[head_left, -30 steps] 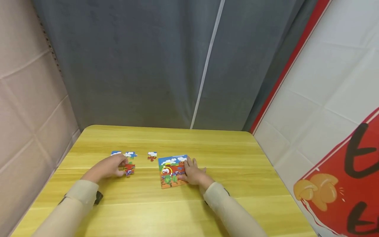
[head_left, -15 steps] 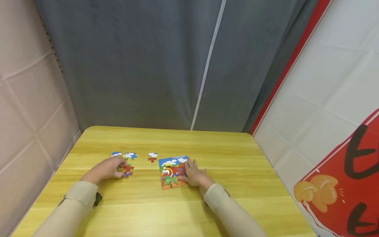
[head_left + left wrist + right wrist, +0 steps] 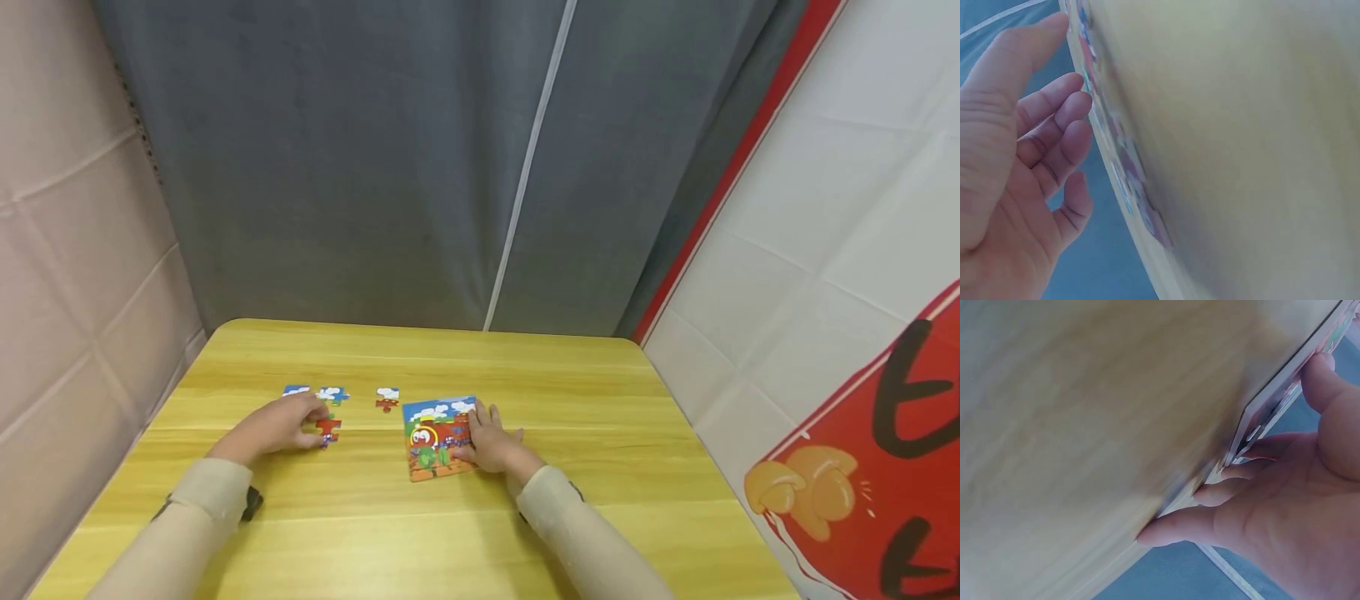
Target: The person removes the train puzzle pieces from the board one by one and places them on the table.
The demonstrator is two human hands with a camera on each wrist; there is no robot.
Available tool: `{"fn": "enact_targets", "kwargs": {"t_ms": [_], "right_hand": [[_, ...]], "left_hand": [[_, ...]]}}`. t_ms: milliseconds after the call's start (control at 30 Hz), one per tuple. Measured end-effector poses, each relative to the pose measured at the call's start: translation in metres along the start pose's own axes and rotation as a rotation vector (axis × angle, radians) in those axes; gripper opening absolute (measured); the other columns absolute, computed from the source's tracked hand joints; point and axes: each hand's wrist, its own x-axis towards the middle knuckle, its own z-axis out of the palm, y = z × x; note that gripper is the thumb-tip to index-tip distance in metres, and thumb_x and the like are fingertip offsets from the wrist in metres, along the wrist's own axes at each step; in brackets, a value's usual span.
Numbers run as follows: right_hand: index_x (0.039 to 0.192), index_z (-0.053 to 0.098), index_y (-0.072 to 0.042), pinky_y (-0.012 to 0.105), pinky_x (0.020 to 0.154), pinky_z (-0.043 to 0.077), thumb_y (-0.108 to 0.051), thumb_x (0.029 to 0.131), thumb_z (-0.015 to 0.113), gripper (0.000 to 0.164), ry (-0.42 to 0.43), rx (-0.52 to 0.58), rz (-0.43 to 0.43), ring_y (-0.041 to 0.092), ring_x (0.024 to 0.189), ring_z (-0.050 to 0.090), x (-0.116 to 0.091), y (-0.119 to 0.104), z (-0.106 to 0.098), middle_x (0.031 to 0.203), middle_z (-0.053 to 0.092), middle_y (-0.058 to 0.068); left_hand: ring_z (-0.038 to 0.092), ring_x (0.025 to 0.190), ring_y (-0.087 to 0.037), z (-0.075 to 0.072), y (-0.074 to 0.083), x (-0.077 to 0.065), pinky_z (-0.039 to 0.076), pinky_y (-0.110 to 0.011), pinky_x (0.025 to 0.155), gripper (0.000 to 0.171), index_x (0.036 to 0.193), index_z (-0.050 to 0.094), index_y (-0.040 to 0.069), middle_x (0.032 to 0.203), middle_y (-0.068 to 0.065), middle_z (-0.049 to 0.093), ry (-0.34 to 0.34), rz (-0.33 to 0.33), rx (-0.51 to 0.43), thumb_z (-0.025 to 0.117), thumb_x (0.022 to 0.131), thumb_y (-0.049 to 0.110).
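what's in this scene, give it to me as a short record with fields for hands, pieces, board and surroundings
left: left hand at a small red-and-purple jigsaw section; whether it pinches it is unclear
right: right hand, fingers spread, resting on the board's right side
board: square printed picture board, blue sky above a red figure
other pieces: blue-and-white cloud pieces beyond the left hand; white-and-red jigsaw piece lying apart
surface: yellow wood-grain table
behind: dark grey curtain
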Motion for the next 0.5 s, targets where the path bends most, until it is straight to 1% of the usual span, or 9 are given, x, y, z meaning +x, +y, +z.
{"fn": "enact_targets", "kwargs": {"t_ms": [133, 267, 367, 433, 500], "right_hand": [[0.163, 0.014, -0.007, 0.082, 0.103, 0.020, -0.059, 0.097, 0.053, 0.093, 0.013, 0.048, 0.001, 0.037, 0.155, 0.006, 0.002, 0.004, -0.001, 0.170, 0.004, 0.010], [0.164, 0.010, -0.009, 0.079, 0.107, 0.019, -0.053, 0.097, 0.057, 0.093, -0.004, 0.115, -0.015, 0.036, 0.155, 0.005, 0.002, 0.012, -0.006, 0.170, 0.005, 0.010], [0.163, 0.015, -0.010, 0.069, 0.115, 0.019, -0.047, 0.094, 0.065, 0.093, -0.035, 0.160, -0.045, 0.035, 0.155, 0.006, 0.001, 0.019, -0.012, 0.170, 0.007, 0.010], [0.163, 0.019, -0.010, 0.062, 0.118, 0.020, -0.041, 0.091, 0.071, 0.094, -0.048, 0.170, -0.072, 0.036, 0.155, 0.007, 0.000, 0.024, -0.017, 0.170, 0.009, 0.011], [0.162, 0.022, -0.009, 0.056, 0.120, 0.021, -0.035, 0.088, 0.076, 0.095, -0.053, 0.178, -0.095, 0.036, 0.154, 0.009, -0.001, 0.029, -0.021, 0.169, 0.012, 0.011]], "left_hand": [[0.057, 0.083, -0.016, -0.002, 0.013, 0.007, 0.053, -0.040, 0.078, 0.037, 0.106, 0.068, 0.006, 0.094, 0.000, 0.062, 0.026, 0.026, 0.011, 0.084, 0.084, 0.030], [0.057, 0.082, -0.015, 0.000, 0.031, 0.015, 0.053, -0.037, 0.076, 0.038, 0.110, 0.068, 0.005, 0.095, -0.001, 0.063, 0.054, 0.058, 0.013, 0.083, 0.086, 0.030], [0.057, 0.081, -0.015, 0.005, 0.046, 0.023, 0.052, -0.035, 0.074, 0.039, 0.114, 0.068, 0.004, 0.099, -0.003, 0.064, 0.042, 0.074, -0.012, 0.081, 0.088, 0.029], [0.059, 0.084, -0.018, 0.009, 0.056, 0.028, 0.052, -0.036, 0.076, 0.041, 0.118, 0.067, 0.004, 0.104, -0.005, 0.065, 0.025, 0.077, -0.026, 0.080, 0.088, 0.029], [0.061, 0.091, -0.021, 0.014, 0.066, 0.033, 0.053, -0.039, 0.080, 0.045, 0.121, 0.067, 0.003, 0.108, -0.006, 0.065, 0.014, 0.081, -0.034, 0.080, 0.088, 0.031]]}}
